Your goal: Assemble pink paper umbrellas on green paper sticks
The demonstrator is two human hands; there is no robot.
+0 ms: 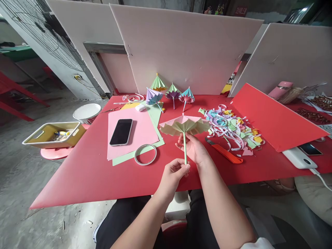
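Observation:
A paper umbrella (193, 125) with a pleated pink and pale green canopy is held upright over the red table (98, 180). My left hand (176, 172) pinches the bottom end of its green stick. Just under the canopy, my right hand (194, 148) is around the upper part of the stick, its fingers curled and partly behind it. Four smaller paper umbrellas (173, 93) stand at the back of the table. An orange cutter (225, 153) lies to the right of my right hand.
Paper scraps (233, 128) are heaped at right, beside a slanted red board (277, 117) and a white power bank (298, 158). At left lie a phone (121, 132), paper sheets (137, 124) and a tape roll (145, 154). A yellow basket (55, 141) stands beyond the left edge.

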